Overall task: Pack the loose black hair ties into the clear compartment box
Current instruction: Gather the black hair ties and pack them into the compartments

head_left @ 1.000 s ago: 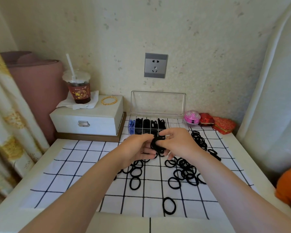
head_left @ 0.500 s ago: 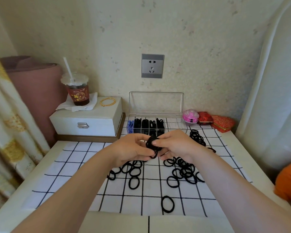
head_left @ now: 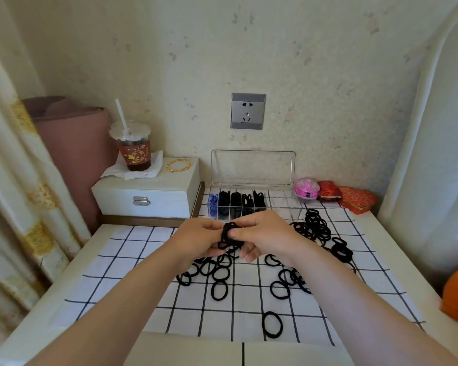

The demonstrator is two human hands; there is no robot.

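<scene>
Pinching a bunch of black hair ties (head_left: pixel 229 233) between them, left hand (head_left: pixel 199 240) and right hand (head_left: pixel 269 233) seemingly readied it for lowering into an empty compartment of the clear box (head_left: pixel 278 204).

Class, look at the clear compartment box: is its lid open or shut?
Open: the clear lid stands upright behind the compartment box, leaving its compartments uncovered.

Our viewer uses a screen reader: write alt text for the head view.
The left hand and right hand hold a bunch of black hair ties above a checked cloth strewn with loose ties; behind stands the open clear compartment box, partly filled.
</scene>
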